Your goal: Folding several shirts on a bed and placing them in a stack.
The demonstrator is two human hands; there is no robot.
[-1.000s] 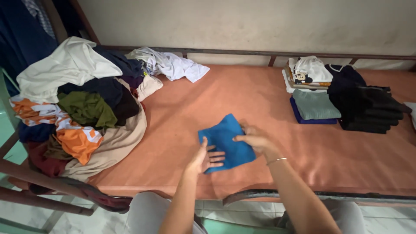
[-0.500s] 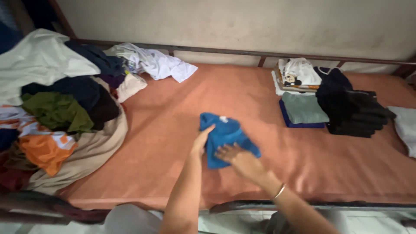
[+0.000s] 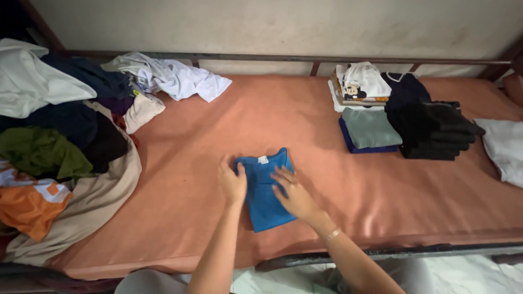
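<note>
A blue garment (image 3: 265, 190), folded into a compact oblong with its neck label facing up, lies on the salmon-coloured mattress (image 3: 283, 120) close to the front edge, about midway along it. The left hand (image 3: 232, 182) lies flat on the garment's left edge, fingers spread and gripping nothing. The right hand (image 3: 292, 194) rests open across its right half, palm down, pressing rather than clutching.

Well apart, toward the far right corner, stand folded stacks: a grey-green piece on a dark blue one (image 3: 369, 130), a black pile (image 3: 433, 130) just beside it, and a white printed stack (image 3: 359, 84) behind against the back rail (image 3: 272, 56). A pale cloth (image 3: 504, 144) lies at the right edge. A white shirt (image 3: 174, 79) sprawls by the back rail to the left, and a heap of unfolded clothes (image 3: 60, 141) covers the left end.

In my judgement, the fold could spring open if both palms lift together, since nothing pins the layers. Sitting this near the front edge, the garment could also slide off the mattress under a careless sideways push.
</note>
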